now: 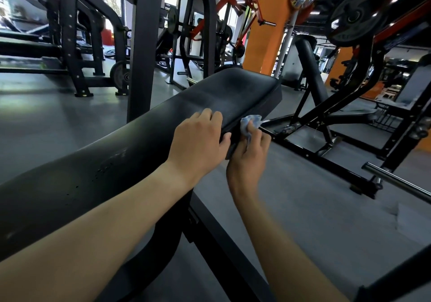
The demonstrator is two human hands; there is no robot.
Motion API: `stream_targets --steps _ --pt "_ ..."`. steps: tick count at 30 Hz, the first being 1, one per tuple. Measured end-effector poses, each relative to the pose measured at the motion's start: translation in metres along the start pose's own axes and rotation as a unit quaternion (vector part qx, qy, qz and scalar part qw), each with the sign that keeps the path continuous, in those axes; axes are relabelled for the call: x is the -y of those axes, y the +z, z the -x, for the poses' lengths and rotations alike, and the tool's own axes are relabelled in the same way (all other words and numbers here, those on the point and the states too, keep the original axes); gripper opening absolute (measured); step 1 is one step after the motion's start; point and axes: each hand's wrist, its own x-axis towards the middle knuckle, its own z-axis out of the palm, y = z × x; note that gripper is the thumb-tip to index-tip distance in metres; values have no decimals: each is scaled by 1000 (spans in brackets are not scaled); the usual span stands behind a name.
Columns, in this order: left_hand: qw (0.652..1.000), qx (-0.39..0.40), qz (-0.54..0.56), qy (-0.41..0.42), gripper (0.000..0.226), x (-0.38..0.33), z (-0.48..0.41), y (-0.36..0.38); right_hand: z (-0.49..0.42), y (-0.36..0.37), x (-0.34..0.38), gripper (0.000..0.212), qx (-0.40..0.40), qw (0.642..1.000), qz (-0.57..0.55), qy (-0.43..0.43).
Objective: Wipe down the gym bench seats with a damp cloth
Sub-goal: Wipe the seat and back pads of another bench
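**Wiping the side edge of the bench seat**

Head view: my left grip (198, 138) rests on the black bench seat (235, 92). The fingers are loosely bent over the top and the thumb lies against the near side edge. It grasps nothing and only steadies me.

My right grip (250, 154) is clenched round the cloth (251, 121), a small pale blue wad pinched between thumb and fingers. It holds the cloth to the seat's side edge, just beyond my left thumb. The cloth touches the upright face of the pad, not the top.

The top of the seat has a dull, streaky sheen. I cannot tell whether that is damp from wiping or light from the windows.

Nearer to me runs the long pad (77, 180) of the same bench, with small pale specks on it. A black frame (310, 156) bar crosses the grey floor (314, 220) on my right.

I judge the step in hand to be wiping the seat's side edge. The next move calls for drawing the cloth along that edge toward the far end with steady pressure. The wad should be spread enough to cover the whole face. My left grip should lift clear so the patch under it gets wiped too. The long pad looks not yet done.
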Motion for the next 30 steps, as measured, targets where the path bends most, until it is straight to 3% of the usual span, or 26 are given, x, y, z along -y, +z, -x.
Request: stream_targets --steps 3,7,11,14,20,26,30 --pt "1000 20 17 -8 28 1 6 -2 -24 -17 5 23 4 1000 -20 -5" --pt "998 52 41 2 29 4 19 -8 -79 -36 -6 32 30 994 -54 89" --pt "995 75 60 17 37 10 24 -11 -75 -27 1 23 18 989 -88 121" --pt "994 87 65 18 40 12 24 -11 -38 -16 17 38 -17 993 -70 91" --pt "987 126 96 25 53 19 32 -13 -4 -18 17 39 29 999 -22 -24" --pt "992 111 60 31 45 39 64 -40 -31 -30 16 36 29 997 -57 44" --pt "993 112 27 6 36 56 92 -58 -1 -15 27 38 14 1000 -11 6"
